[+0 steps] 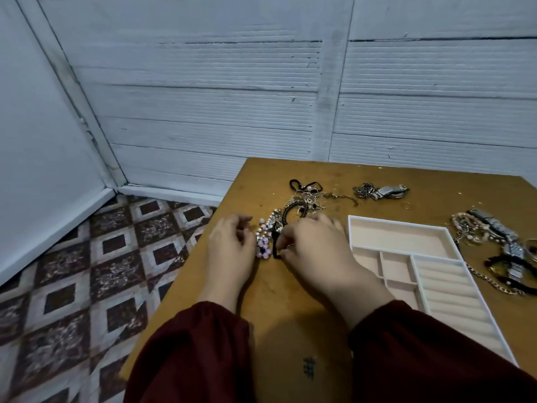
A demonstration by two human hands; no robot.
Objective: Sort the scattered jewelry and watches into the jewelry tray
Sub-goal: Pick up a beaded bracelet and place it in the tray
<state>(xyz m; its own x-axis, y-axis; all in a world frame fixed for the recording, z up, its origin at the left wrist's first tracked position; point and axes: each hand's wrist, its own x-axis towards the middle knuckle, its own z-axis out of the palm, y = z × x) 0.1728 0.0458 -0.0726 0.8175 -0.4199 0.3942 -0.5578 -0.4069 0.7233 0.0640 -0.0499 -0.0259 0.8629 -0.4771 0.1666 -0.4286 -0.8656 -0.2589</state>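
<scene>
Maroon sleeves (197, 353), right hand (313, 245) around thin black cord (275, 243)

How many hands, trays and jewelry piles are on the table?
Hands: 2, the left hand and the right hand
Trays: 1, the jewelry tray
Jewelry piles: 3, the pile by the hands, the far pile, the pile right of the tray
Total: 6

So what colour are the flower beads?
The flower beads are pink; the head view shows them.

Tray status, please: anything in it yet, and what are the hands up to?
Right hand pinches black cord. Left hand curled beside pink beads, grip unclear. Tray empty. Watches lie outside it.
</scene>
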